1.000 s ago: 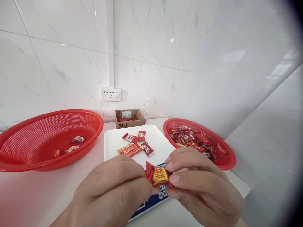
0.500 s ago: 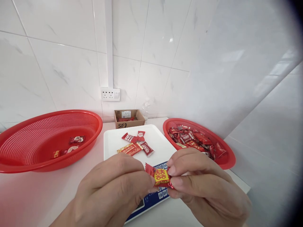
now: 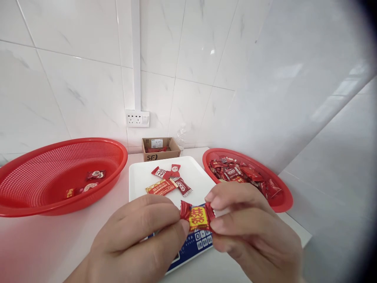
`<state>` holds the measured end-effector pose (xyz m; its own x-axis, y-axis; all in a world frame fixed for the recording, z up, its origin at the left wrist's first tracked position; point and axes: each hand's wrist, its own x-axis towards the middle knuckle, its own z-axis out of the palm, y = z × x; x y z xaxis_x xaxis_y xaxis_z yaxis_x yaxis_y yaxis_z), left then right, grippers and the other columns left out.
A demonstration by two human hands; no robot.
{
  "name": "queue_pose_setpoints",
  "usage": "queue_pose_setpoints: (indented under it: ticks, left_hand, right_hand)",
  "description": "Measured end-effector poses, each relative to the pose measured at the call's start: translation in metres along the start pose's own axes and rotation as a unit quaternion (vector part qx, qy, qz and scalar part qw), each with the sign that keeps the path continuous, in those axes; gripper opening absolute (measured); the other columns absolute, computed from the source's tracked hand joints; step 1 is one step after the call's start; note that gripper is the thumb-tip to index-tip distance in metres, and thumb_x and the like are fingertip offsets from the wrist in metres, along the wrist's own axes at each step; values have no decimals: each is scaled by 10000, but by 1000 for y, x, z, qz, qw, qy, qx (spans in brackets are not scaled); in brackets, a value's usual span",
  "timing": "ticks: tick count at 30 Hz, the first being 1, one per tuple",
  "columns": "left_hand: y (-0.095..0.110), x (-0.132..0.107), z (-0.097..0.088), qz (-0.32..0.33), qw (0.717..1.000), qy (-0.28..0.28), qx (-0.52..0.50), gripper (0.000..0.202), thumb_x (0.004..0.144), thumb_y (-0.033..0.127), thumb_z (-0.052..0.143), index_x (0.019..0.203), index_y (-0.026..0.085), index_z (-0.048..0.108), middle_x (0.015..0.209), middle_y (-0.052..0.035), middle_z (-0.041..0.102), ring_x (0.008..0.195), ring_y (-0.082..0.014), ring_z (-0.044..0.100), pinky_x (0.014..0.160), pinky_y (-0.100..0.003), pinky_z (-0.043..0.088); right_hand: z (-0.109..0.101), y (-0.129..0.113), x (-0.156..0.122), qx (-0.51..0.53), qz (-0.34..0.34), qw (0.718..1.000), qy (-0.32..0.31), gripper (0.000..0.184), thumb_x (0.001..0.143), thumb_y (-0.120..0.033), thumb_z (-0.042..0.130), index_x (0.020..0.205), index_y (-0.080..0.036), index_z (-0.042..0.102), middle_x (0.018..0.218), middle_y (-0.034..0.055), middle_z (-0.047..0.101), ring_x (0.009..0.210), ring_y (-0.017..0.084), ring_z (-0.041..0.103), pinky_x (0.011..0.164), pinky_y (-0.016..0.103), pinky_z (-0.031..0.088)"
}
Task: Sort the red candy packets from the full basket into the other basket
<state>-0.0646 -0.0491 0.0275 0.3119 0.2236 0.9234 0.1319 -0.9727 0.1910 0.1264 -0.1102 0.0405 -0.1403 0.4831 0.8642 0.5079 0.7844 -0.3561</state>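
Between both hands sits a small red candy (image 3: 196, 217) with a yellow label. My left hand (image 3: 138, 239) pinches its left twisted end, my right hand (image 3: 250, 232) pinches its right end. The candy hovers above the blue keypad of a white scale (image 3: 141, 179). Several wrapped candies (image 3: 171, 182) lie on the scale's white platform behind my hands.
A large red mesh basket (image 3: 35, 169) at left holds a few candies. A smaller red basket (image 3: 282, 200) at right is filled with several red candies. A small cardboard box (image 3: 160, 148) stands by the tiled wall under a socket (image 3: 137, 118).
The candy has been turned slightly and lifted a little between my fingers; the yellow label now faces up more squarely. Both hands stay in place.
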Motion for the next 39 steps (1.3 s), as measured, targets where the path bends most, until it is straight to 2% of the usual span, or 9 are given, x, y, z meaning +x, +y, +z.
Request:
queue_pose_setpoints:
  ticks: [4, 7, 9, 14, 19, 26, 31, 37, 39]
  left_hand:
    - [4, 7, -3, 90, 995, -12, 41, 157, 877, 58, 511, 827, 121, 645, 826, -43, 660, 734, -114, 642, 670, -181, 566]
    - [3, 14, -5, 126, 991, -40, 31, 92, 800, 18, 606, 803, 103, 640, 833, -47, 657, 781, -135, 645, 698, -199, 563]
    - [2, 16, -4, 86, 995, -51, 7, 116, 819, 24, 593, 846, 133, 624, 830, -34, 652, 753, -127, 643, 676, -201, 559]
    - [2, 10, 2, -82, 976, -57, -192, 152, 825, 230, 653, 888, 218, 516, 819, -15, 619, 735, -149, 631, 616, -226, 558]
    - [5, 5, 7, -215, 937, -22, -275, 261, 817, 131, 623, 992, 286, 505, 869, 15, 616, 796, -126, 606, 709, -202, 540]
    - [11, 7, 9, -261, 907, 54, -327, 253, 805, 71, 618, 915, 285, 539, 806, 43, 631, 733, -95, 619, 674, -142, 547]
    - [9, 8, 10, -255, 905, 62, -334, 221, 807, 102, 641, 890, 282, 543, 788, 51, 655, 703, -91, 631, 656, -137, 551]
    - [13, 7, 11, -242, 911, 77, -326, 241, 806, 92, 649, 906, 287, 549, 815, 47, 669, 734, -111, 651, 657, -182, 559]
    - [14, 6, 11, -237, 911, 86, -328, 254, 798, 88, 657, 907, 293, 556, 821, 45, 677, 749, -119, 652, 661, -191, 562]
  right_hand:
    - [2, 1, 0, 94, 176, 980, -1, 286, 853, -496, 544, 1001, -257, 599, 935, 41, 591, 833, 156, 585, 702, 265, 525]
    - [2, -1, 1, 132, 280, 948, -73, 239, 856, -472, 556, 884, -238, 594, 786, 6, 581, 664, 113, 534, 555, 208, 467]
    - [1, -3, 0, 125, 299, 943, -81, 205, 875, -402, 555, 788, -216, 568, 703, -10, 553, 615, 101, 498, 525, 196, 433]
    - [-3, -8, 4, 77, 230, 968, -61, 155, 872, -269, 560, 736, -197, 554, 674, -3, 566, 609, 110, 516, 528, 214, 439]
    - [-1, -11, 8, 58, 145, 986, -66, 90, 834, -160, 586, 755, -202, 576, 688, 0, 616, 616, 113, 576, 530, 208, 474]
    - [1, -8, 11, 36, 105, 992, -61, 88, 816, -124, 613, 772, -200, 601, 695, 2, 633, 616, 108, 593, 538, 202, 499]
    - [0, -6, 10, 17, 85, 995, -58, 77, 824, -129, 607, 791, -199, 608, 715, 12, 635, 647, 122, 607, 555, 220, 514]
    - [2, -3, 5, 24, 134, 989, -57, 120, 804, -242, 669, 906, -214, 612, 775, 25, 652, 708, 149, 623, 616, 264, 535]
    - [3, -1, 5, 26, 119, 992, -39, 103, 805, -218, 668, 898, -211, 622, 787, 29, 656, 706, 147, 629, 608, 262, 539]
